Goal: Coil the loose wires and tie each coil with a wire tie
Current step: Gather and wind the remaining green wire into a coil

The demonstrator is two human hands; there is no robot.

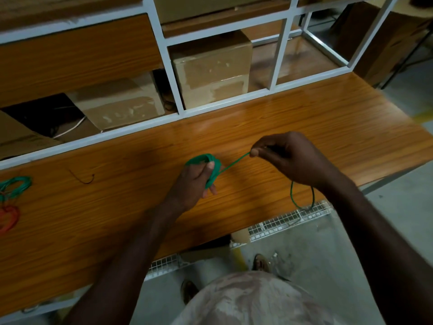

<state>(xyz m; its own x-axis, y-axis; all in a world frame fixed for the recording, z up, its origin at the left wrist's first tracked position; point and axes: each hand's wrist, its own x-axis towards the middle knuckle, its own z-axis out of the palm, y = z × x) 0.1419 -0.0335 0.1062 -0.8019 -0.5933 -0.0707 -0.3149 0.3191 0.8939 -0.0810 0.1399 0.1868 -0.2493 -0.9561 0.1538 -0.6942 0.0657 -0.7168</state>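
Green wire runs taut between both hands above the wooden worktop. Left hand grips a green coil wound around its fingers. Right hand pinches the wire between thumb and fingers, the free end looping down past the worktop's front edge. Another green coil and a red coil lie at far left.
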